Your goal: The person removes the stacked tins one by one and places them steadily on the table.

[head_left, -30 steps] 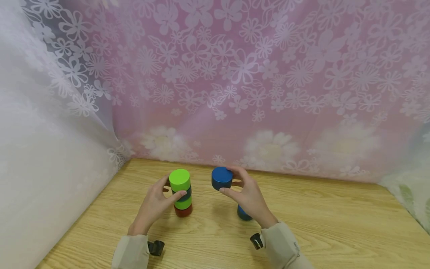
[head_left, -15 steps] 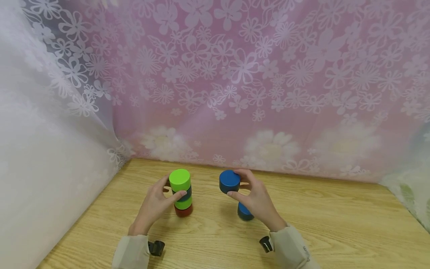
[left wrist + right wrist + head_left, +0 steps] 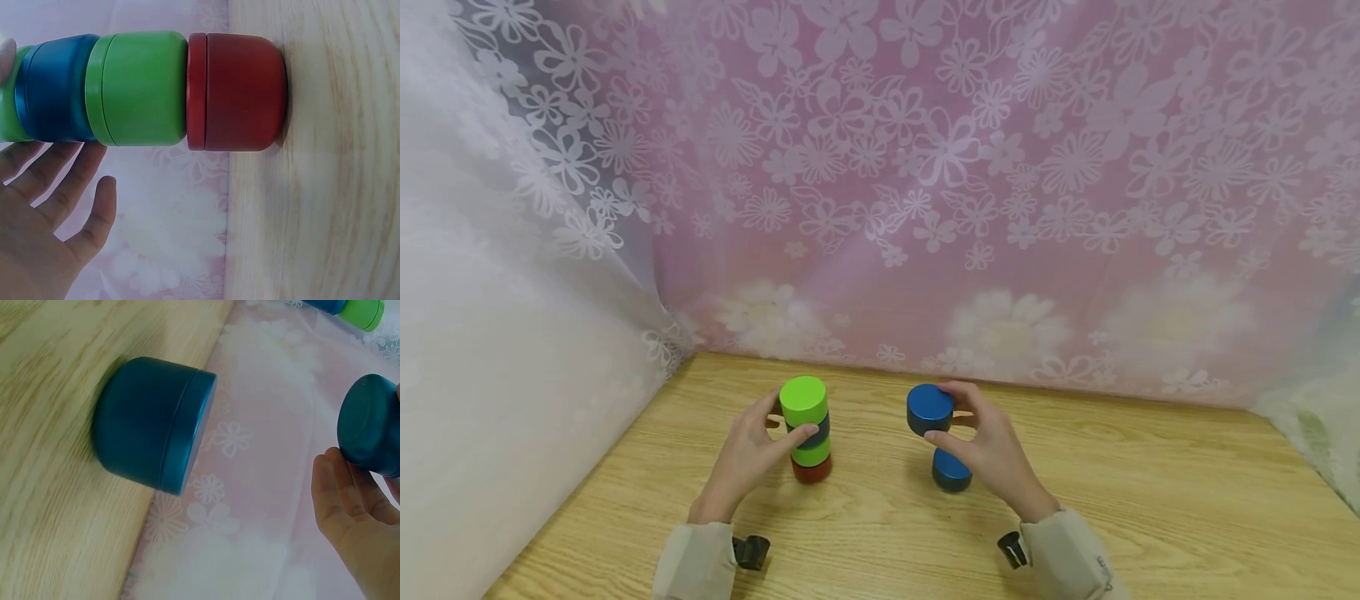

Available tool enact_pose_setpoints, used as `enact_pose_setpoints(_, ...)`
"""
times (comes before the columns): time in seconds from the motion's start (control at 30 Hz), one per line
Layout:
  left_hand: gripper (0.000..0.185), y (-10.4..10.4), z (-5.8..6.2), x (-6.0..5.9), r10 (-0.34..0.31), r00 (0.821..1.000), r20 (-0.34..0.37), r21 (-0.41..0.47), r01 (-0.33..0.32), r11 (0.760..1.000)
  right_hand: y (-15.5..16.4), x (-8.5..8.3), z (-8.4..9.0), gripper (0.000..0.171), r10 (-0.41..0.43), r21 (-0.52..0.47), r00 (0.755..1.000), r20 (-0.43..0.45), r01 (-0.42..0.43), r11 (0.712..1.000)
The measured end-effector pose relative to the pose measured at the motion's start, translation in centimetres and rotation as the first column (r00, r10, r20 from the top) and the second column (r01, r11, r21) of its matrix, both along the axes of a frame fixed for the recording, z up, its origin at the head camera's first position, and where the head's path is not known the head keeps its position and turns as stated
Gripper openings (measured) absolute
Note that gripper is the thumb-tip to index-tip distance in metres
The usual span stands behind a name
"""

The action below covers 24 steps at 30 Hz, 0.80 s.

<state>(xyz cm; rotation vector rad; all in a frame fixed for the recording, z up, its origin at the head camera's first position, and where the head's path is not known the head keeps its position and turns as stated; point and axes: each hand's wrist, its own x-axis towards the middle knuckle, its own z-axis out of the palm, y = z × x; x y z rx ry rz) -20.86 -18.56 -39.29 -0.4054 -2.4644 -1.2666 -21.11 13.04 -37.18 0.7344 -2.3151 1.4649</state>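
Four stacked tins (image 3: 806, 433); fingers (image 3: 934, 436) round fifth (image 3: 929, 408).

Pink floral curtain (image 3: 970, 167) — pale wooden table (image 3: 1187, 500) below

No text, label, brand or number can be read on anything in these views.
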Motion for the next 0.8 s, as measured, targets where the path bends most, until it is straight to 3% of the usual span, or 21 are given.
enact_pose_setpoints(0.8, 0.058, 0.1, 0.0, 0.0, 0.01, 0.999, 0.035, 0.002, -0.01, 1.0, 1.8, 0.5, -0.4, 0.063, -0.033, 0.031, 0.999, -0.004, 0.033, 0.999)
